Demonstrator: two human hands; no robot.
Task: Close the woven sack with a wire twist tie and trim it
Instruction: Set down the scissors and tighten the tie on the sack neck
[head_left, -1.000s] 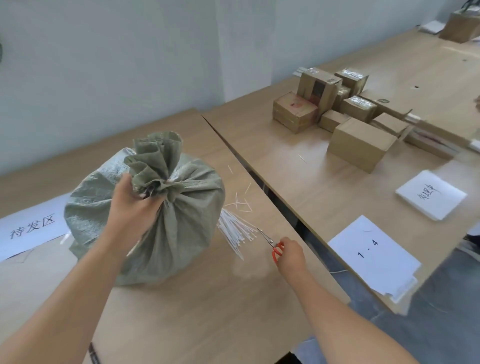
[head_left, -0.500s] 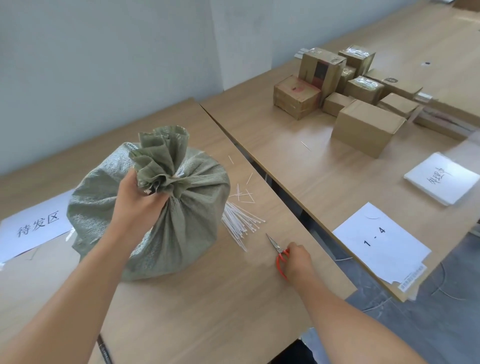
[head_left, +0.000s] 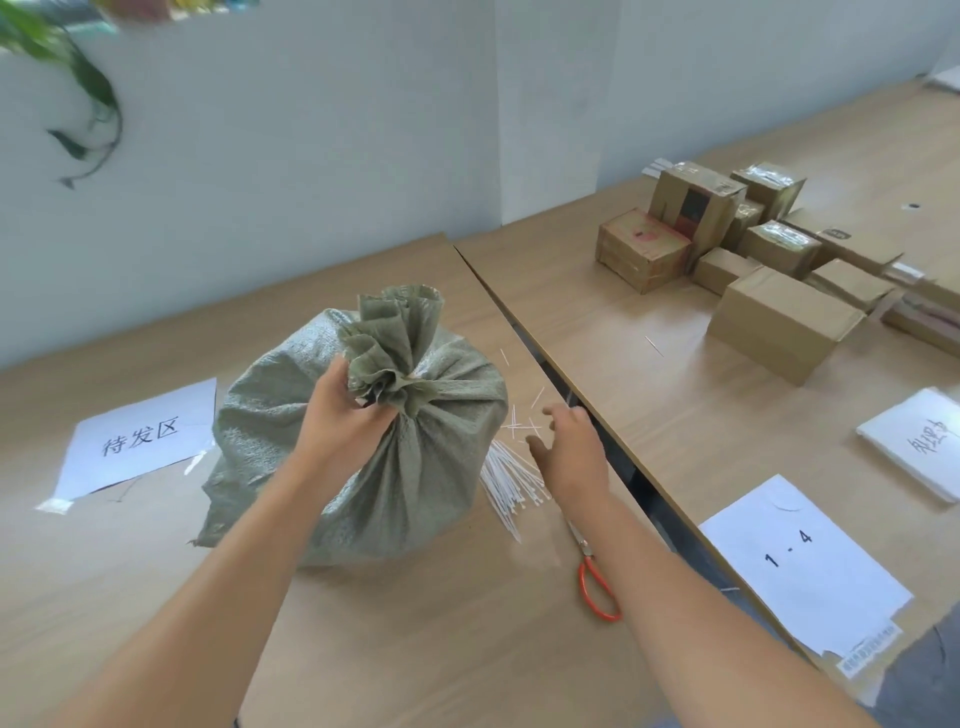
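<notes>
A: Lying nearest on the wooden table (head_left: 415, 649) are the scissors (head_left: 592, 577), orange handles toward the camera, blades shut and pointing away, partly under the right forearm. Nothing touches them.

B: And the right hand (head_left: 571, 452)?

A: It hovers above the table just past the scissors, fingers spread and loose, holding nothing. It hangs over the far end of the bundle of white ties (head_left: 511, 480), which fans out on the table from behind the sack's right side.

B: Where is the sack?

A: The green woven sack (head_left: 415, 467) stands upright in the middle of the table, full and round. Its mouth is gathered into a ruffled neck (head_left: 400, 338). The left hand (head_left: 337, 410) wraps around that neck from the left, fingers curled tight just under the ruffle. Whether a tie sits around the neck, I cannot tell.

B: Farther out?

A: A few short white offcuts (head_left: 519, 426) lie scattered beside the sack. A paper sign (head_left: 140, 441) rests left of it. On the next table (head_left: 623, 364), across a gap, are paper sheets (head_left: 800, 566) and, beyond, cardboard boxes (head_left: 779, 322).
</notes>
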